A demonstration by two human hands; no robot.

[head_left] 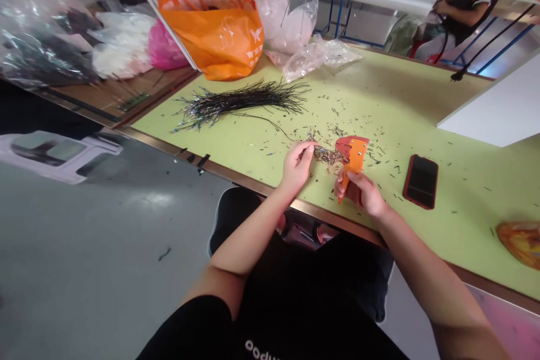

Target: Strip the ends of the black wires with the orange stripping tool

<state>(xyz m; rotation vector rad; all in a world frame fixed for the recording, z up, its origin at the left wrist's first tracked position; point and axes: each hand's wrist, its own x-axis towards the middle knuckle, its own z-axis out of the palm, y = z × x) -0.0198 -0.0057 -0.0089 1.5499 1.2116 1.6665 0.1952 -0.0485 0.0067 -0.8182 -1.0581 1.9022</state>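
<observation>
My left hand (pixel 297 164) pinches the end of a thin black wire (pixel 270 121), which trails back toward the bundle. In my right hand (pixel 363 190) is an orange and red wire stripper (pixel 355 152), its handles gripped and its head pointing away from me. The wire's tip lies close to the tool's jaws; I cannot tell whether it is between them. Beneath both hands spreads a pile of short wire offcuts (pixel 327 156). Farther back on the left rests a large bundle of black wires (pixel 244 100) with bluish ends.
On the yellow-green table (pixel 405 107), a phone (pixel 421 181) lies to the right, near an orange packet (pixel 521 242). An orange bag (pixel 215 28) and clear plastic bags (pixel 312 59) stand behind. A white panel (pixel 498 107) juts in from the right. Another person (pixel 464 17) sits beyond.
</observation>
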